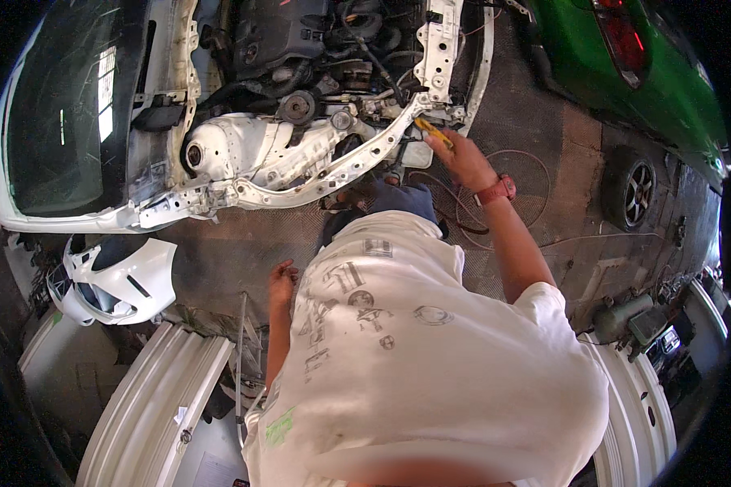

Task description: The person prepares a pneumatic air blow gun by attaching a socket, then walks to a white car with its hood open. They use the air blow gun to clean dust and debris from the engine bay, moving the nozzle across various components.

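Note:
My right hand (463, 162), with a red watch (497, 189) at the wrist, is closed round a slim yellow tool (434, 131) with dark parts; its exact kind is too small to tell. The tool's far end is at the corner of the white front body frame (365, 158) of a car with its front stripped. Low at my left side hangs my left hand (282, 284), holding nothing, its fingers loosely bent and apart. Beyond the frame lies the bare engine bay, with a dark engine cover (280, 36) and a white strut tower (227, 146).
A green car (625, 89) stands at the far right, near a loose wheel (629, 188). A thin hose (544, 162) loops over the floor. At the left lies a white bumper cover (122, 280). Ribbed white panels (158, 406) stand behind me, and a tank-like machine (625, 316) at right.

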A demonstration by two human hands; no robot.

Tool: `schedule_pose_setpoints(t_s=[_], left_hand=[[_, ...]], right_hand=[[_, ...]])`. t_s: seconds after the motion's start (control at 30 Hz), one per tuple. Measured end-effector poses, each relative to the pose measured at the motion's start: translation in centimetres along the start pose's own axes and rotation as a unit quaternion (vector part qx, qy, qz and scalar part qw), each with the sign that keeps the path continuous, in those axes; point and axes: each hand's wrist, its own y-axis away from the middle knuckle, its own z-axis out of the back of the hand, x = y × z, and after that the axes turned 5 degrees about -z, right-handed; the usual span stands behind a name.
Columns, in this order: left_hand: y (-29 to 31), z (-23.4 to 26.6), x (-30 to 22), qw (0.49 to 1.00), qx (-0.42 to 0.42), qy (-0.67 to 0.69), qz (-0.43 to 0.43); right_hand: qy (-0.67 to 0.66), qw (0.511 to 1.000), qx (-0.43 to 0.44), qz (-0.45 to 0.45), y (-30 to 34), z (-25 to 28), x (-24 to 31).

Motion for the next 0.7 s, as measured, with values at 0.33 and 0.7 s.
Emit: schedule_pose_setpoints(t_s=[0.33,0.7], left_hand=[[-2.7,-0.7,3.8,0.996,0.058,0.053,-0.043],[1.1,-1.4,2.8,0.982,-0.019,0.185,0.01]], right_hand=[[0.131,0.976,0.102,0.142,-4.5,-11.3,13.1],[0.111,0.973,0.121,0.161,-6.7,-17.5,15.6]])
